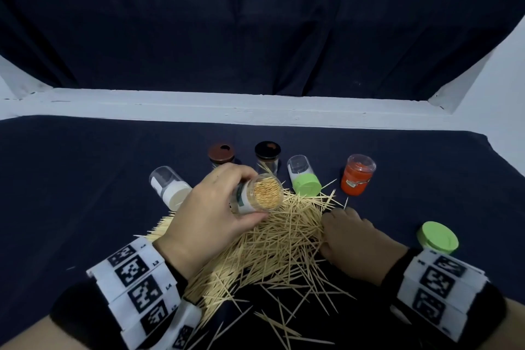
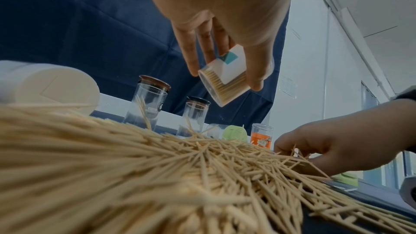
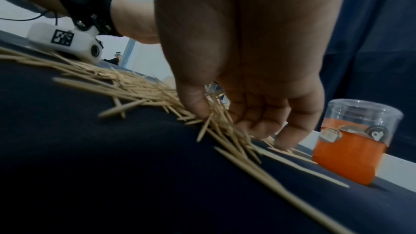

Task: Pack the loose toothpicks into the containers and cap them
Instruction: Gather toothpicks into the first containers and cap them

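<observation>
Pale wooden toothpicks (image 1: 284,239) lie heaped on the table (image 1: 85,179), light, stiff, slippery. The right hand (image 1: 352,239) pinches some sideways; the left hand (image 1: 210,213) holds a nearly full container (image 1: 260,193), its grip around the wall.

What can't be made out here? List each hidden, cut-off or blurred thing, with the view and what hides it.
- Right hand fingertips: head view, hidden under its own back; right wrist view, buried in the loose wooden toothpicks.
- Base of the clear toothpick-filled container: head view, wrapped by the left hand.
- Contents of the black-lidded clear jar: too small and dark.
- Near toothpicks: left wrist view, blurred.
- Orange-labelled clear jar label print: right wrist view, blurred.
</observation>
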